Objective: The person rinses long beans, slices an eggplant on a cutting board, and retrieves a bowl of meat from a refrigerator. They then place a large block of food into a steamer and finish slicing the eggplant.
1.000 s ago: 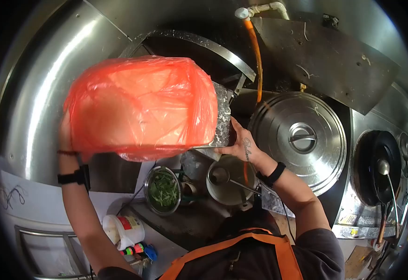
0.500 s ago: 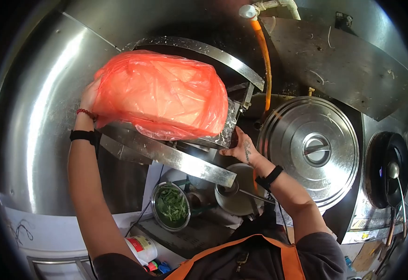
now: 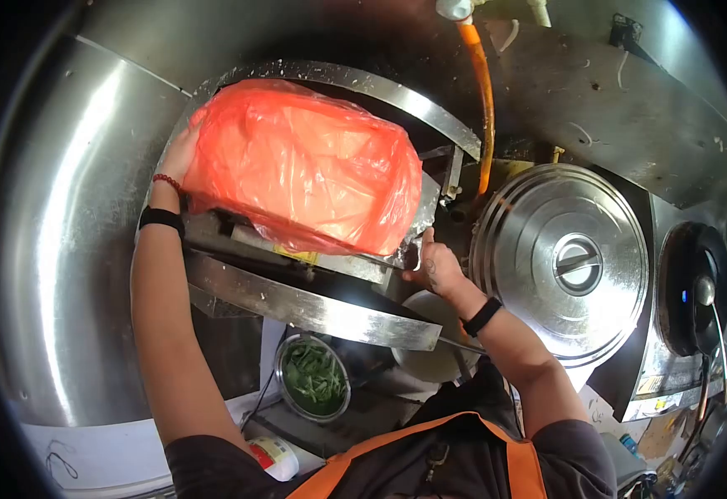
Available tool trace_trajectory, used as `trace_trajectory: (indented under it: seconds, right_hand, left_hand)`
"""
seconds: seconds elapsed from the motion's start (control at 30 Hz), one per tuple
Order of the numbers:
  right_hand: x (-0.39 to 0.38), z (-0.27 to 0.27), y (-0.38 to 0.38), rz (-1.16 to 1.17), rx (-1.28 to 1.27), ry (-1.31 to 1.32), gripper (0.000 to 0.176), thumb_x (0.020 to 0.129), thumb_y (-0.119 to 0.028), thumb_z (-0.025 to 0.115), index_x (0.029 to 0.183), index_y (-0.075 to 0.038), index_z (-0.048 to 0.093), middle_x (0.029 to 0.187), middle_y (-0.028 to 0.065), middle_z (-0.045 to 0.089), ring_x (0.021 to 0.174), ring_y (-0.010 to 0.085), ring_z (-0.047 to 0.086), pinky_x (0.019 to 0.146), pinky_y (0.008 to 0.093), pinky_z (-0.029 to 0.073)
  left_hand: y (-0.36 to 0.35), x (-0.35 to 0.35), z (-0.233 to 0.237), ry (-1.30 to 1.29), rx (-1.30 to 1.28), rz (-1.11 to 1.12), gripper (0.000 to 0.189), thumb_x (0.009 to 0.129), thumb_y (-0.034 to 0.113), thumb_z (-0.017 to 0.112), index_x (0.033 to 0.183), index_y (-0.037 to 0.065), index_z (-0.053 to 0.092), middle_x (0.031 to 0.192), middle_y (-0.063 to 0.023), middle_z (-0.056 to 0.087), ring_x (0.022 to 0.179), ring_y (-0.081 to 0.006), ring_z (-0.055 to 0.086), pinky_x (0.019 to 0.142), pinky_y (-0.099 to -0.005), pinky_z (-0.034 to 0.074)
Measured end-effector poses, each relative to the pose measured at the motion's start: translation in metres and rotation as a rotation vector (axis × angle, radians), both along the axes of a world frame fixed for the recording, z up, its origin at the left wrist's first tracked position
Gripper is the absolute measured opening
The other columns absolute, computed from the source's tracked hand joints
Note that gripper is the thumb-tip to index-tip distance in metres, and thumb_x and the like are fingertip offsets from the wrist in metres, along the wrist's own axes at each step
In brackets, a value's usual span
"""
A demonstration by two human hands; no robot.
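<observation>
A red plastic bag (image 3: 305,166) is draped over a bulky, pale load on a metal tray (image 3: 424,208), whose bare right end sticks out. This tray sits between two steel rails, tilted down to the right. At its left end, my left hand (image 3: 182,156) grips through or under the bag, with the fingertips hidden by the plastic. My right hand (image 3: 436,268) is closed around the tray's lower right corner, index finger along the edge. What the bag covers cannot be made out clearly.
The front steel rail (image 3: 313,312) runs below the tray. A large lidded pot (image 3: 517,241) stands right, close to my right hand, with a black wok (image 3: 675,291) beyond. An orange hose (image 3: 481,100) hangs behind. Below is a bowl of green vegetables (image 3: 313,378).
The bag-covered tray has shifted back and slightly right, away from the front rail, with both hands moving along. A wider gap now shows between tray and front rail.
</observation>
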State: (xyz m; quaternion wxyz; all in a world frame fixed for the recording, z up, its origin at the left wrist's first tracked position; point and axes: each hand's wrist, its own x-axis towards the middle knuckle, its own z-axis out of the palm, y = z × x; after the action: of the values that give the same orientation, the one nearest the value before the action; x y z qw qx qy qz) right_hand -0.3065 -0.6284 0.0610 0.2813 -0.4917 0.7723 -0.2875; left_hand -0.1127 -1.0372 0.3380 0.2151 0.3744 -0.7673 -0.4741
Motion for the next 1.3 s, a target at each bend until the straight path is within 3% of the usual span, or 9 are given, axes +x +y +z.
trace_trajectory:
  seconds: [0.2, 0.47, 0.57, 0.63, 0.67, 0.87, 0.97, 1.03, 1.3]
  right_hand:
    - [0.004, -0.003, -0.007, 0.045, 0.018, 0.025, 0.101, 0.063, -0.036, 0.081, 0.121, 0.023, 0.024, 0.079, 0.0266, 0.062, 0.076, 0.0387, 0.064, 0.065, 0.0399, 0.053]
    - [-0.016, 0.005, 0.005, 0.142, -0.047, -0.035, 0.095, 0.068, -0.034, 0.079, 0.129, 0.018, 0.027, 0.077, 0.0235, 0.064, 0.071, 0.0327, 0.066, 0.062, 0.0358, 0.053]
    - [-0.052, -0.009, 0.03, -0.269, -0.183, -0.851, 0.04, 0.081, -0.021, 0.071, 0.11, 0.001, 0.056, 0.076, 0.0074, 0.065, 0.064, 0.0151, 0.062, 0.054, 0.026, 0.048]
    - [-0.068, -0.025, 0.025, -0.594, -0.54, -1.072, 0.025, 0.086, -0.02, 0.065, 0.103, -0.004, 0.059, 0.085, 0.0049, 0.065, 0.07, 0.0131, 0.062, 0.058, 0.0247, 0.047]
    - [-0.077, -0.013, 0.023, -0.655, -0.44, -1.169, 0.023, 0.087, -0.022, 0.063, 0.102, -0.005, 0.061, 0.09, 0.0063, 0.065, 0.074, 0.0144, 0.062, 0.063, 0.0257, 0.048]
    - [-0.101, -0.018, -0.005, -0.39, -0.179, -1.427, 0.021, 0.087, -0.024, 0.064, 0.095, -0.006, 0.063, 0.085, 0.0065, 0.065, 0.065, 0.0124, 0.058, 0.058, 0.0225, 0.048]
    - [-0.108, -0.034, -0.018, -0.053, -0.113, -1.752, 0.014, 0.087, -0.021, 0.062, 0.082, -0.014, 0.051, 0.07, -0.0037, 0.042, 0.056, 0.0064, 0.038, 0.047, 0.0199, 0.032]
    - [-0.114, -0.045, -0.026, -0.07, -0.086, -1.731, 0.012, 0.088, -0.019, 0.061, 0.095, -0.01, 0.057, 0.08, 0.0005, 0.053, 0.06, 0.0084, 0.043, 0.051, 0.0195, 0.038]
    - [-0.142, -0.06, -0.039, 0.0, -0.024, -1.578, 0.025, 0.082, -0.012, 0.066, 0.102, 0.0, 0.056, 0.082, 0.0069, 0.056, 0.066, 0.0131, 0.046, 0.059, 0.0244, 0.04]
  left_hand:
    - [0.039, -0.006, 0.004, -0.001, 0.373, 0.251, 0.043, 0.095, 0.035, 0.044, 0.121, 0.002, 0.053, 0.116, -0.0111, 0.06, 0.104, -0.0203, 0.059, 0.089, -0.034, 0.048]
    - [0.081, -0.014, 0.041, -0.5, 0.065, 0.275, 0.065, 0.092, 0.056, 0.036, 0.128, 0.002, 0.048, 0.126, -0.0162, 0.053, 0.117, -0.0252, 0.05, 0.101, -0.04, 0.036]
    - [0.128, -0.018, 0.068, -0.311, -0.232, 0.079, 0.068, 0.095, 0.055, 0.032, 0.133, 0.001, 0.042, 0.138, -0.0167, 0.042, 0.131, -0.023, 0.037, 0.108, -0.0382, 0.027]
    - [0.183, -0.01, 0.092, -0.144, -0.261, -0.074, 0.063, 0.097, 0.05, 0.03, 0.136, 0.0, 0.039, 0.14, -0.0171, 0.039, 0.134, -0.0234, 0.033, 0.11, -0.0387, 0.023]
    - [0.21, -0.001, 0.101, -0.072, -0.245, -0.127, 0.06, 0.098, 0.047, 0.029, 0.136, 0.0, 0.038, 0.14, -0.0169, 0.04, 0.133, -0.0235, 0.034, 0.11, -0.0385, 0.023]
    - [0.366, 0.103, 0.075, 0.012, -0.229, 0.002, 0.058, 0.096, 0.045, 0.039, 0.13, -0.001, 0.045, 0.131, -0.0159, 0.05, 0.122, -0.0232, 0.047, 0.099, -0.0367, 0.037]
    - [0.436, 0.173, 0.037, 0.015, -0.106, 0.185, 0.043, 0.095, 0.03, 0.049, 0.124, -0.002, 0.051, 0.126, -0.0129, 0.053, 0.118, -0.0216, 0.051, 0.097, -0.0346, 0.04]
    - [0.483, 0.215, 0.012, 0.053, -0.005, 0.377, 0.033, 0.094, 0.007, 0.049, 0.126, -0.002, 0.048, 0.122, -0.0123, 0.057, 0.115, -0.0188, 0.053, 0.097, -0.03, 0.04]
    - [0.645, 0.339, -0.037, 0.226, 0.073, 1.046, 0.044, 0.097, 0.03, 0.045, 0.125, -0.004, 0.048, 0.114, -0.0165, 0.061, 0.105, -0.0235, 0.059, 0.092, -0.0352, 0.045]
